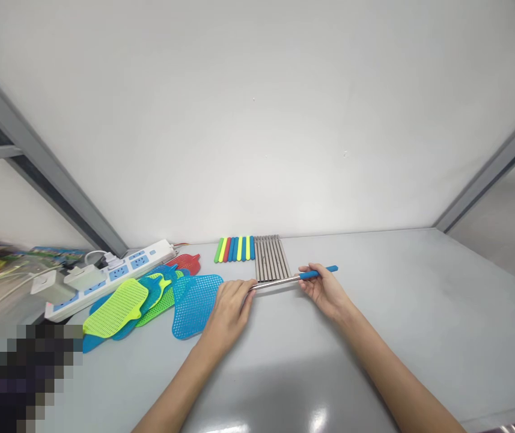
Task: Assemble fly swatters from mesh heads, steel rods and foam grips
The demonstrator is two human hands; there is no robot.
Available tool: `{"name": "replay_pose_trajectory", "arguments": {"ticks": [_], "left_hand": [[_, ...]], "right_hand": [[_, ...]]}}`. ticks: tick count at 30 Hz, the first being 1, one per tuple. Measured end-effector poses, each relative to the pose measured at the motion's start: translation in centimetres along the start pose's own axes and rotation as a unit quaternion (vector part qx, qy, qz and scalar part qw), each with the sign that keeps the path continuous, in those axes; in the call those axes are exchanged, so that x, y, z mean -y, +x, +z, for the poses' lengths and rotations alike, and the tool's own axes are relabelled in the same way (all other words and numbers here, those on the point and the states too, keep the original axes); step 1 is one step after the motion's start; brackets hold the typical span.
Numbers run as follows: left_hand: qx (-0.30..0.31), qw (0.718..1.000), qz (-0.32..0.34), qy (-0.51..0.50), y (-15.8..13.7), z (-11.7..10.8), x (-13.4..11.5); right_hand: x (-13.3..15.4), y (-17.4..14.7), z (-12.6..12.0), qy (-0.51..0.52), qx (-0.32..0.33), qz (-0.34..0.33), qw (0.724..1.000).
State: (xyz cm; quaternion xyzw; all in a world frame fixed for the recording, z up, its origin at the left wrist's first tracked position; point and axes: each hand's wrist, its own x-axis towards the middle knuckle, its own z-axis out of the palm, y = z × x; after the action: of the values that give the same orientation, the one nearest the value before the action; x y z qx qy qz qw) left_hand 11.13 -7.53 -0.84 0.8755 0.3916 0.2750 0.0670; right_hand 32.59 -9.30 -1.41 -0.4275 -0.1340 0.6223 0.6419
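Note:
A metal rod [277,282] lies across between my hands, with a blue handle [329,270] at its right end. My right hand [323,291] is closed around that handle where it meets the rod. The rod's left end goes into the closed fingers of my left hand [230,304]. Directly left of that hand is a blue perforated fly swatter head [196,305]; my fingers hide whether it joins the rod. Behind the rod lies a row of metal rods [271,257], beside a row of green, yellow, red and blue handles [234,249].
Loose swatter heads overlap on the left, among them a yellow one [117,308] and a red one [187,263]. A white power strip [113,273] with plugged-in adapters runs behind them. Plastic bags [0,282] sit at the far left. A white wall [257,120] closes off the grey table [401,288].

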Motion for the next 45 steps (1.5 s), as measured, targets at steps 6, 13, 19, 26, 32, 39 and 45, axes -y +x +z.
{"name": "replay_pose_trajectory", "arguments": {"ticks": [6, 13, 19, 26, 32, 39, 45], "left_hand": [[-0.107, 0.993, 0.033, -0.025, -0.8, 0.3, -1.6], [0.010, 0.941, -0.085, -0.327, -1.8, 2.2, -4.5], [-0.053, 0.736, -0.293, -0.608, -0.3, 1.7, -2.4], [-0.204, 0.507, -0.350, -0.761, 0.3, 0.0, -0.2], [-0.268, 0.478, -0.395, -0.737, 0.6, 0.0, 0.4], [-0.238, 0.549, -0.350, -0.721, 1.0, 0.3, -0.2], [-0.244, 0.565, -0.348, -0.707, 0.7, 0.8, -1.1]], "right_hand": [[-0.1, 0.3, 0.1, 0.055, -0.039, -0.014, 0.998], [0.4, 0.4, 0.0, 0.086, -0.069, -0.006, 0.994], [0.4, 0.2, 0.0, 0.087, -0.075, 0.003, 0.993], [0.2, 0.4, -0.4, 0.080, -0.085, 0.003, 0.993], [0.1, 0.4, -0.5, 0.072, -0.102, -0.022, 0.992], [0.7, 0.6, -1.0, 0.169, -0.129, -0.043, 0.976], [1.6, 1.6, -2.6, 0.318, -0.081, -0.039, 0.944]]}}
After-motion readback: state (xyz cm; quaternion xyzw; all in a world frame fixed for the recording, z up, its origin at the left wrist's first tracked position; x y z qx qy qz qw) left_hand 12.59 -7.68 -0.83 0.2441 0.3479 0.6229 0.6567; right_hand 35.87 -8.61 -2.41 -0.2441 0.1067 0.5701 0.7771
